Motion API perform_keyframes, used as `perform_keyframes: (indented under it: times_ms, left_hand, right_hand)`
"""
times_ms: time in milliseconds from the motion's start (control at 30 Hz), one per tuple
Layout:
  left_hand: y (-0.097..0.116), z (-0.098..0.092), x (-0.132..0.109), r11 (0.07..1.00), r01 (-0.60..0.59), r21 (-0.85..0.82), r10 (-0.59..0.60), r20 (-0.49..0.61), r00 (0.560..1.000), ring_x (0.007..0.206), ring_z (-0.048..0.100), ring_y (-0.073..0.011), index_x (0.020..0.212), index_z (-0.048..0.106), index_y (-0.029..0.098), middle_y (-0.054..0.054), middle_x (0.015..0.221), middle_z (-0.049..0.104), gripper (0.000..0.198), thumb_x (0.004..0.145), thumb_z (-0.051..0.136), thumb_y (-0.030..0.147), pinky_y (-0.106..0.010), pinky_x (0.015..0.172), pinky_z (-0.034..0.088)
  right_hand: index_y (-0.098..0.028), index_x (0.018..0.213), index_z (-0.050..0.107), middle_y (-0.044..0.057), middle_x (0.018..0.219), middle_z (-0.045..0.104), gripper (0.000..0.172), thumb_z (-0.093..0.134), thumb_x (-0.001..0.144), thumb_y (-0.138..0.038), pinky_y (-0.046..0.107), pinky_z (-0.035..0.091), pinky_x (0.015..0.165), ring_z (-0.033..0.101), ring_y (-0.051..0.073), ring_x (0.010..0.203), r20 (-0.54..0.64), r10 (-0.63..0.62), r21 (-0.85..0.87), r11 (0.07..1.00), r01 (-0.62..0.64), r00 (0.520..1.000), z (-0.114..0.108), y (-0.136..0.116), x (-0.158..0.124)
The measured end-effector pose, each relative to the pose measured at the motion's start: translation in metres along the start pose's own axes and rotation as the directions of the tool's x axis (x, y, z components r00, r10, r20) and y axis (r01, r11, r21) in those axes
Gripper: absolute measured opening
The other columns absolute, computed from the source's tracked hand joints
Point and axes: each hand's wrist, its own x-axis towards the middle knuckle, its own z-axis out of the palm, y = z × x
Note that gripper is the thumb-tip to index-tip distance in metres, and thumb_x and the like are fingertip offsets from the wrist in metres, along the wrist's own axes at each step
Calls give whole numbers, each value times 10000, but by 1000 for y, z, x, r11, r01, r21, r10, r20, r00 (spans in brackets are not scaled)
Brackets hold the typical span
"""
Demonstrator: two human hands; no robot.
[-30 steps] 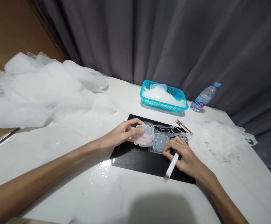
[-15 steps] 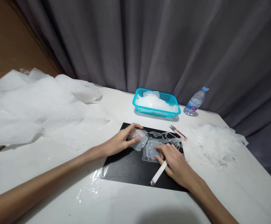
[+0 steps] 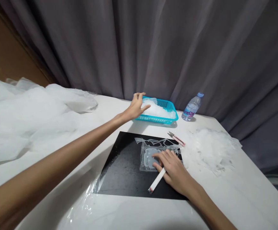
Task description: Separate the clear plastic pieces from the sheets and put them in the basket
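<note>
While the hands (image 3: 137, 107) stand apart, table (image 3: 150, 130) shows between basket (image 3: 156, 120) and mat (image 3: 119, 175).

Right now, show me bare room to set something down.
Bare: the black mat left of the plastic sheet and white stick; the table strip between mat and blue basket. Crowded: the mat's right, under the right hand, and beyond, where snips lie by white scraps.

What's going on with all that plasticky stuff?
Somebody is working with both hands. The left hand is spread open at the left end of a blue basket piled with whitish pieces. The right hand holds a white stick, its fingertips by a clear plastic piece on the black mat. Small snips lie beyond.
</note>
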Motion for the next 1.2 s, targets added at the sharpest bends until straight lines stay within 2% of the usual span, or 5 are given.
perform_keyframes:
  times_ms: [167,367,533,767,1200]
  left_hand:
    - [23,-17,-120,989,-95,114,81,118,990,1281,557,-294,1303,561,213,-105,1304,593,289,1037,576,325,-522,1181,400]
    - [68,-11,-223,897,-422,134,274,581,766,1372,579,-263,1554,473,221,-104,1526,599,496,1089,544,378,-384,1158,441]
    - [68,-12,-221,860,-463,213,246,622,743,1445,544,-269,1583,475,260,-69,1621,519,582,1070,546,527,-412,1227,347]
    - [60,-8,-223,857,-417,303,189,567,801,1465,515,-305,1625,416,303,-76,1629,508,729,1013,541,677,-451,1214,361]
    - [64,-1,-227,919,-294,263,120,523,844,1420,522,-372,1547,545,279,-141,1578,534,671,992,595,652,-535,1150,445]
  right_hand:
    - [-225,1231,625,93,1091,682,231,442,1110,-297,473,509,924,587,281,1009,-22,50,88,995,-48,999,1,-3,1]
    - [-301,1268,693,85,1251,591,493,257,1136,-489,435,461,1095,557,249,1264,-245,318,486,858,-168,916,-21,-4,-1]
    - [-272,1127,698,27,837,630,549,232,1123,-562,363,545,856,663,214,865,-81,388,697,681,-226,918,-29,0,-2]
    - [-237,1002,701,30,1011,701,151,650,1014,-378,299,548,799,697,176,853,30,360,607,735,-303,932,-19,-6,5]
    - [-230,967,735,58,1008,761,161,628,1040,-326,360,571,912,719,210,965,40,95,578,810,-101,995,-20,4,3]
